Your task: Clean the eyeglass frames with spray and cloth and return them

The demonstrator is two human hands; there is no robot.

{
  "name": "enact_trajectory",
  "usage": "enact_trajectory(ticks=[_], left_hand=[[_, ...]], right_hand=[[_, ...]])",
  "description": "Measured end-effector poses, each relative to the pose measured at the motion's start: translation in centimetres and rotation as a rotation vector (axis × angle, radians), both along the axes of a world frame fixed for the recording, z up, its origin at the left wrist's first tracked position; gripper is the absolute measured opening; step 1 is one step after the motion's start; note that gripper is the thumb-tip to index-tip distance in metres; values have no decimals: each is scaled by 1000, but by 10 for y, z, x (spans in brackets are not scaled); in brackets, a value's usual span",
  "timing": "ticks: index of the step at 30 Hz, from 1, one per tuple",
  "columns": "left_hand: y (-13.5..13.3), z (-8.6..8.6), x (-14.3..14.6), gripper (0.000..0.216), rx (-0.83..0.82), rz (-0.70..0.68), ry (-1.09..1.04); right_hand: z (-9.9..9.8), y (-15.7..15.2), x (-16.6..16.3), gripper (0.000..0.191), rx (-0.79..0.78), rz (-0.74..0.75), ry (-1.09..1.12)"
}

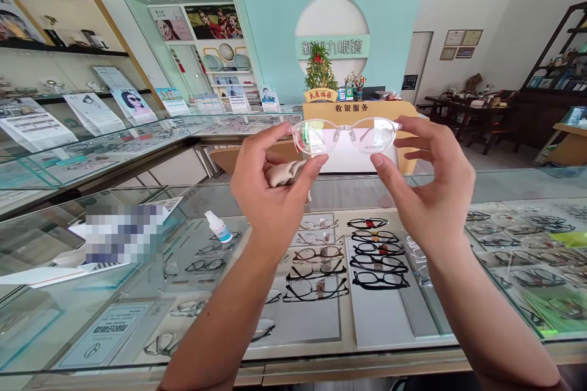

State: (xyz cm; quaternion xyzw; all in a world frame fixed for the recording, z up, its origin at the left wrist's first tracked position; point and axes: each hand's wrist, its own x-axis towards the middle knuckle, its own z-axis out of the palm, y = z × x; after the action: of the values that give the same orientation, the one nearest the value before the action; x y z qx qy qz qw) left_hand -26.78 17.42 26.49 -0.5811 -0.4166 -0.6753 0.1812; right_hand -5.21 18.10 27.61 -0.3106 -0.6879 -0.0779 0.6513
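Glasses (345, 129), clear: pinched at either end by left hand (274, 192) and right hand (435, 186); cloth (282, 175) bunched in left palm. Best gripped level, off the lenses (373, 136).

The head view faces forward and down over a glass counter (321, 361), lower frame. Left hand (279, 192) and right hand (433, 189) are close, mid-frame.

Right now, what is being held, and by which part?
The left hand and right hand hold clear-framed glasses by their outer corners; the left also holds a bunched pale cloth in its grip.
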Motion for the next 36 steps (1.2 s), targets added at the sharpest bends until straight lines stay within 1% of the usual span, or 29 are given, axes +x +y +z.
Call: enact_trajectory(ticks=[3,8,11,15,23,28,36], left_hand=[[-1,1,0,52,10,-5,3],[0,0,-2,53,10,-67,-14],[1,-1,-3,54,1,-42,-21],[3,-3,-5,55,6,-10,21],[3,-2,-7,54,-12,-50,7],[3,-1,-7,53,-21,-48,4],[1,2,-5,53,10,-73,6]], right_hand=[[-1,1,0,40,-23,4,-4],[1,0,1,38,-31,1,-20],[2,0,1,39,-33,3,-26],[2,0,0,38,-23,-1,-25],[2,-1,-2,38,-21,-8,-32],[2,-1,-2,38,-25,-13,-36],[3,-2,-2,38,-24,-7,-32]])
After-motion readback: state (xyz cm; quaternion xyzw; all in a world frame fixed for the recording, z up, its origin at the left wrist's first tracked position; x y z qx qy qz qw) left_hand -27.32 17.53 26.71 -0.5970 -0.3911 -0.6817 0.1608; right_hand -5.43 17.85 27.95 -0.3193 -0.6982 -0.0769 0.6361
